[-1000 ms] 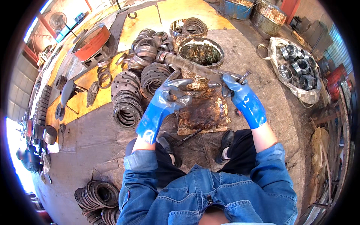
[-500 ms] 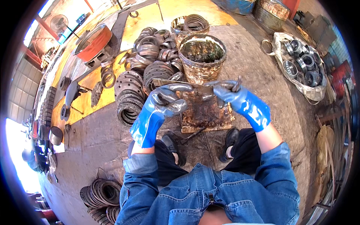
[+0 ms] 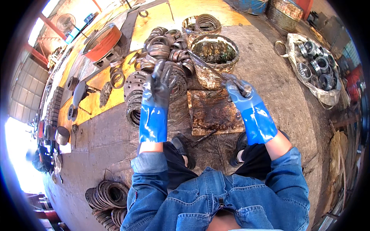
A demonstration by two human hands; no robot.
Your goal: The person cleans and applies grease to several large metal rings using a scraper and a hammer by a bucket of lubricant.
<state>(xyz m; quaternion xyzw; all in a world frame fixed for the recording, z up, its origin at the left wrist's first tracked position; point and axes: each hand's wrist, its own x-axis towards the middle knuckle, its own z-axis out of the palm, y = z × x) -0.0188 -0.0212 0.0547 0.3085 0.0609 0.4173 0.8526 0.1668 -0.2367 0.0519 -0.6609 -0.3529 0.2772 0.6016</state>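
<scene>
My right hand (image 3: pixel 243 92), in a greasy blue glove, grips a thin flat metal piece (image 3: pixel 206 67), seen nearly edge-on. It slants up to the left, across the front of a grease-caked bucket (image 3: pixel 208 78) with dark, wet-looking contents. My left hand (image 3: pixel 156 90), gloved alike, is raised with its fingers stretched out, and I see nothing in it. Behind its fingers lie rows of flat rings with holes (image 3: pixel 135 86) and a heap of dark metal rings (image 3: pixel 158 50). A stained brown sheet (image 3: pixel 214 115) lies on the floor between my hands and feet.
A second bucket (image 3: pixel 189 34) with rings on top stands behind the first. To the right, a white sack (image 3: pixel 329 98) holds several bearings. More rings (image 3: pixel 111 194) are stacked at lower left. An orange-red drum-like ring (image 3: pixel 102 48) sits at far left.
My left hand has come away from the thin metal piece, moving left and opening its fingers. The piece, level between both hands before, now tilts up to the left in my right hand.
</scene>
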